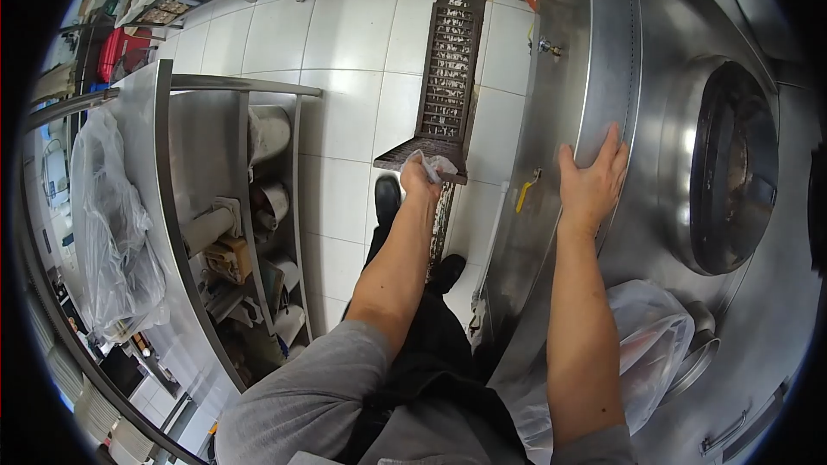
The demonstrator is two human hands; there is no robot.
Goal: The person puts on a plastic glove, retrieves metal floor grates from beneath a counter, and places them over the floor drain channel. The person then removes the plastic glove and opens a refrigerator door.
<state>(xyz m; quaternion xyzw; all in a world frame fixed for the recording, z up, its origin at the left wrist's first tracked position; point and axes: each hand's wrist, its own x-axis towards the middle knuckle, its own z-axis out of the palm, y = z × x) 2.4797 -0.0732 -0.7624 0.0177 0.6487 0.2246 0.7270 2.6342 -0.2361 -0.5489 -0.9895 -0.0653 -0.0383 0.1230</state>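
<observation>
Left hand (415,176) grips white cloth (441,164) at edge of tilted drain grate (405,151); right hand (593,185) spread on steel counter (610,77), wok (736,168) nearby.

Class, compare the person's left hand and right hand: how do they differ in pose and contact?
Pose: the left hand is curled closed; the right hand is spread open, palm down.
Contact: the left hand grips a whitish cloth at the edge of a tilted grate; the right hand rests on the steel counter.
Height: the left hand is lower; the right hand is at counter level.
Shared: both are bare.
</observation>
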